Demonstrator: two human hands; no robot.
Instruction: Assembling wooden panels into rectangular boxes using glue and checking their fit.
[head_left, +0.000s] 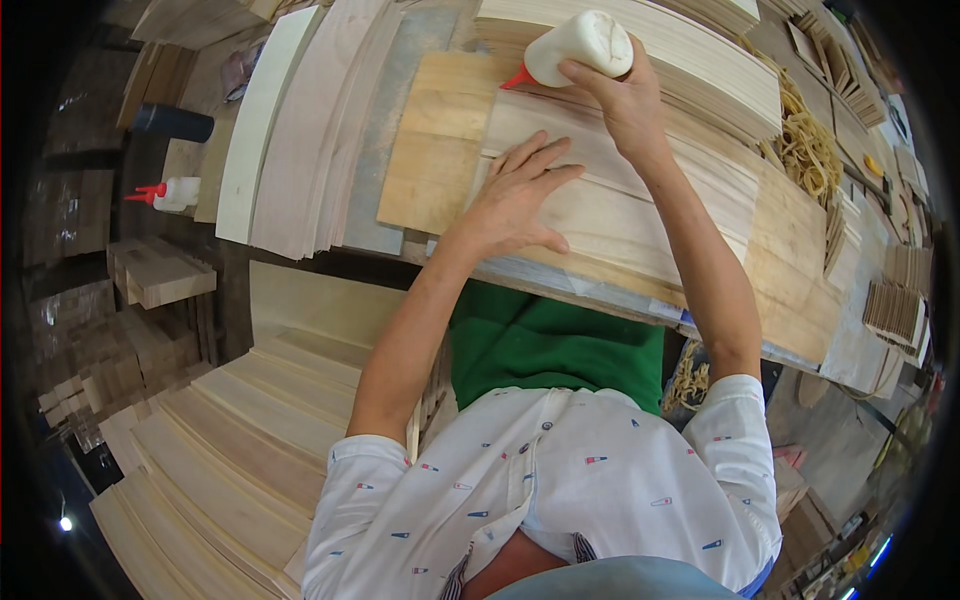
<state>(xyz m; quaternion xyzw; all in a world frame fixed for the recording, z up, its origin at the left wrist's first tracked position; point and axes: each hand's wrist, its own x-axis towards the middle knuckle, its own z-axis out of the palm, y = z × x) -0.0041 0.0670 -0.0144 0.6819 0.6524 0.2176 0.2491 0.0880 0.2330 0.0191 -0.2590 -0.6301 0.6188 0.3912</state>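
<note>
A white squeeze bottle (572, 50) with a red nozzle is gripped in my right hand (634, 112), tilted on its side. Its nozzle points left and down, close to the far edge of a pale wooden panel (625, 225). I cannot see whether anything flows from the tip. My left hand (518, 200) lies on the left part of that panel with its fingers spread, holding nothing. Under the panel is a wider, yellower board (425, 150) that sticks out at both ends.
Stacked planks (690, 65) stand just beyond the panel, and more boards (320, 130) lie to the left. A second red-tipped bottle (178, 193) and a dark cylinder (173, 122) are farther left. Tangled yellowish strips (803, 150) lie at right. A large plank stack (230, 430) sits lower left.
</note>
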